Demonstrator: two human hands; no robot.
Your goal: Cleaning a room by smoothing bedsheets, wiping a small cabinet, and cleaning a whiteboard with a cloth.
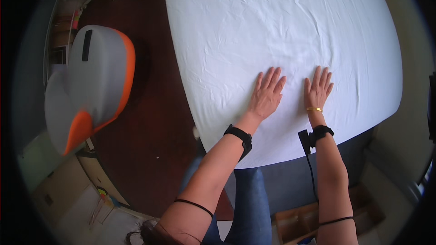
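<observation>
A mattress covered by a white fitted sheet [231, 51] fills the upper right half of the head view. Both my palms rest flat on it near its lower edge. My left hand [267, 92] has its fingers a little apart and holds nothing; a black strap circles the forearm below it. To its right lies my right hand [317, 88], fingers spread, with a gold bracelet [314, 109] at the wrist and a black strap with a small device and cable lower down. Wrinkles run through the sheet ahead of and beside my fingers.
A gray and orange chair [102, 75] stands on the dark red floor [153, 126] at the left. Beyond it are shelves and a cabinet [98, 177]. A wooden compartment box [296, 223] sits at the lower right, near my legs. A wall borders the bed's right side.
</observation>
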